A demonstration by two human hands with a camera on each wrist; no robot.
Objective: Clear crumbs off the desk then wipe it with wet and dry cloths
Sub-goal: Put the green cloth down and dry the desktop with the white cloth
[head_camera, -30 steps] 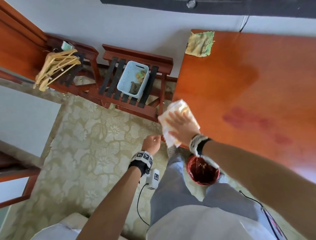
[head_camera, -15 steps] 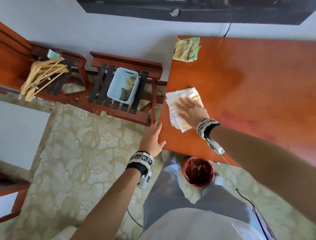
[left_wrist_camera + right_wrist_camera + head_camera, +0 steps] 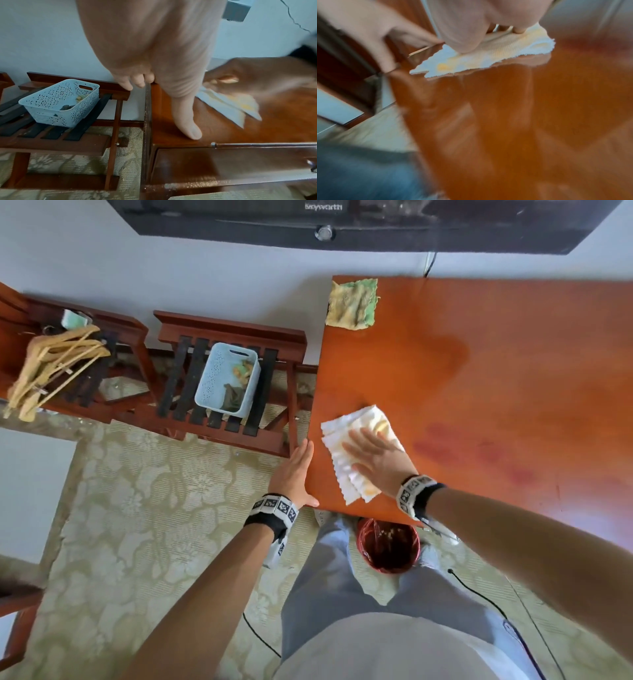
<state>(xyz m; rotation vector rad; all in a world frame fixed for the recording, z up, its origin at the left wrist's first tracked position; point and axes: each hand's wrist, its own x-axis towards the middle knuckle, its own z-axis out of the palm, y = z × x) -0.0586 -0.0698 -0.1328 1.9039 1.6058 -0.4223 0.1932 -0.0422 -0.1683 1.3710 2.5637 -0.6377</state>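
Observation:
A folded white cloth with yellow stains (image 3: 359, 440) (image 3: 488, 58) (image 3: 228, 105) lies on the orange-brown desk (image 3: 496, 378) near its front left corner. My right hand (image 3: 375, 463) presses flat on the cloth with straight fingers. My left hand (image 3: 296, 470) (image 3: 159, 75) rests on the desk's left edge, fingers straight along the side and the thumb on top near the corner. A yellow-green cloth (image 3: 352, 302) lies at the desk's far left corner. Dark damp streaks (image 3: 479, 453) show on the desk to the right of the white cloth.
A red bin (image 3: 388, 546) with crumbs stands on the floor below the desk's front edge, between my legs. Left of the desk stands a wooden rack (image 3: 233, 378) with a pale blue basket (image 3: 227, 380) (image 3: 60, 102). Wooden hangers (image 3: 51, 364) lie further left. A screen (image 3: 342, 224) hangs above.
My right hand has slid the white cloth from the desk's front left corner inward onto the top. My left hand rose from below the edge and now rests on the desk's left side.

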